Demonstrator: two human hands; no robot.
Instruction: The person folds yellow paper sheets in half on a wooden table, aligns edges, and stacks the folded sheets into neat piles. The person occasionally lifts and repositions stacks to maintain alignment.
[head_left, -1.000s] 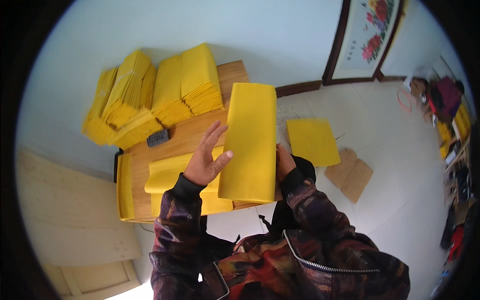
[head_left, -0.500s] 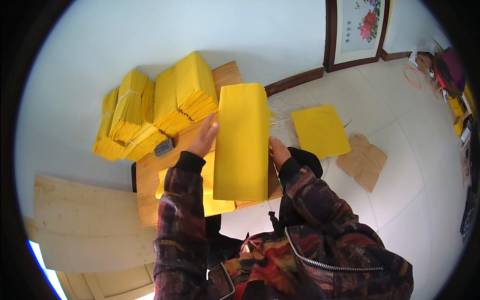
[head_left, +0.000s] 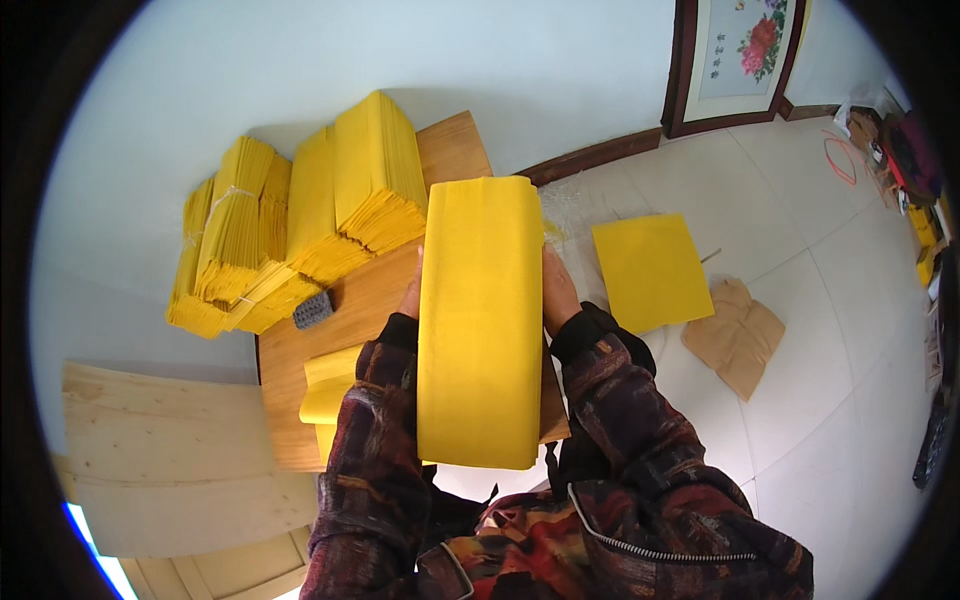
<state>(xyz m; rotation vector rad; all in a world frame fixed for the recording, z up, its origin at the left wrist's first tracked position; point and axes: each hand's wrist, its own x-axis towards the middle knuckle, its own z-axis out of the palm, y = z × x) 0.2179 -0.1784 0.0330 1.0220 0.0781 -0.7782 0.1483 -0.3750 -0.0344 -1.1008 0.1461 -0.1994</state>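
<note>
Wooden table (head_left: 455,150) — yellow paper stack (head_left: 478,320) between left hand (head_left: 411,292), right hand (head_left: 556,292).

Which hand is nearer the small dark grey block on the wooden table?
Left. The left hand grips the left edge of the yellow paper stack, just right of the grey block. The right hand is across the stack, farther away.

Yellow paper stacks against the wall (head_left: 300,225): perhaps four, edges merging. Held yellow sheaf (head_left: 478,320): one. Loose yellow sheet on the floor (head_left: 650,270): one. Brown paper piece (head_left: 735,335): one. Dark block (head_left: 313,310): one. Framed picture (head_left: 735,55): one.
</note>
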